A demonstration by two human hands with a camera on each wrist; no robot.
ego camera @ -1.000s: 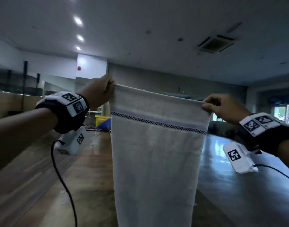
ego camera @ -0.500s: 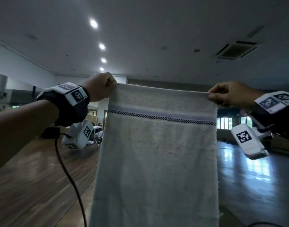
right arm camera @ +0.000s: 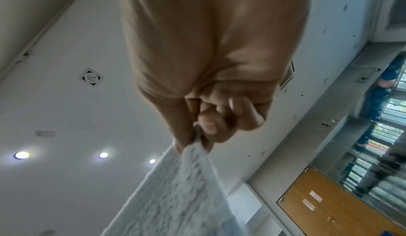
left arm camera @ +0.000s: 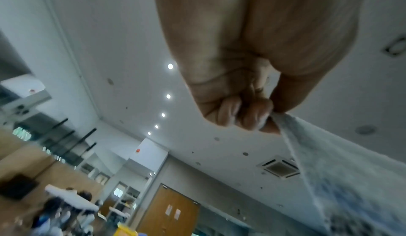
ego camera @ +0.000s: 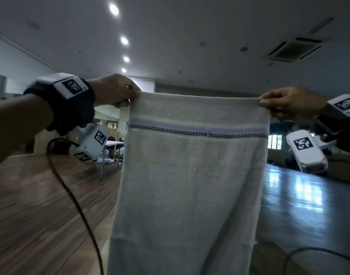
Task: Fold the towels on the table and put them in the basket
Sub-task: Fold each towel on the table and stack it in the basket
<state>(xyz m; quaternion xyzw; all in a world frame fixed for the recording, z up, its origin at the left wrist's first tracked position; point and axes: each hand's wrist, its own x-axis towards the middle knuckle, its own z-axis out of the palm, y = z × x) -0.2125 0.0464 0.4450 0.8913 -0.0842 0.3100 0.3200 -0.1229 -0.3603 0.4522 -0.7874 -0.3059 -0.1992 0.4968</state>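
Pale cream terry towel with a checked blue stripe (ego camera: 192,175) held up, hanging flat; top corners pinched by left hand (ego camera: 115,90) and right hand (ego camera: 285,102), fingers (left arm camera: 252,116) clamped on cloth.

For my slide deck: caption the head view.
Left hand and right hand pinch a pale towel's top corners, holding it hanging.

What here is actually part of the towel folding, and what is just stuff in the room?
Part of the job:
- towel, hanging full length
- left hand, pinching its top left corner
- right hand, pinching its top right corner

Just around:
- white table in the background
- wooden doors
- ceiling vent
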